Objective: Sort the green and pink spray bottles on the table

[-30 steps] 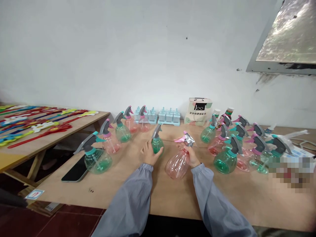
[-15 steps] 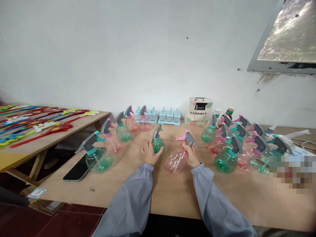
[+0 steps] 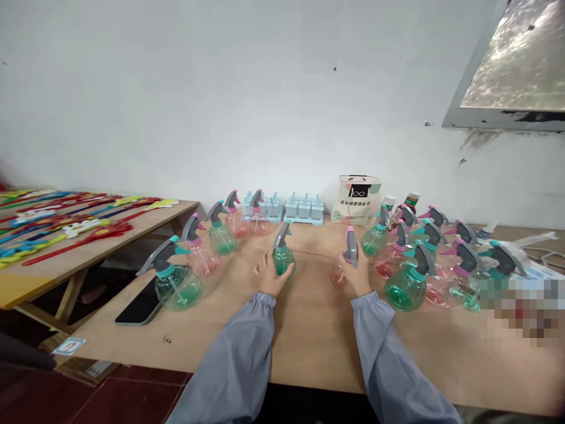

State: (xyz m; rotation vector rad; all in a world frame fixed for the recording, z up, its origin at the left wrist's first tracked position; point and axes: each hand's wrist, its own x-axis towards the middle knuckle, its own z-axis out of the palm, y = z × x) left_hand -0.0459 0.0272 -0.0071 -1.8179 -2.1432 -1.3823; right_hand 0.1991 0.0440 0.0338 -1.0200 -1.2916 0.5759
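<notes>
My left hand (image 3: pixel 270 275) is closed round the side of a green spray bottle (image 3: pixel 283 259), thumb at the front; its grey trigger head points away to the right. To the right, my right hand (image 3: pixel 356 272) grips a pink spray bottle (image 3: pixel 337 274) around its neck, below the grey and pink head. That bottle is now upright, its body partly hidden behind my fingers. Close by my right hand stand a green spray bottle (image 3: pixel 404 291) and a pink one (image 3: pixel 386 264), both with liquid inside.
Several more spray bottles stand left, the nearest a green one (image 3: pixel 179 288) beside a phone (image 3: pixel 140 305). Against the wall are light-blue ice-pop moulds (image 3: pixel 304 211) and a paper bag (image 3: pixel 354 203). Colourful hand-shaped toys (image 3: pixel 95 234) cover another table at left.
My right hand has turned the pink spray bottle from tilted to upright and moved it right, away from the green one. My left hand stays on the green bottle.
</notes>
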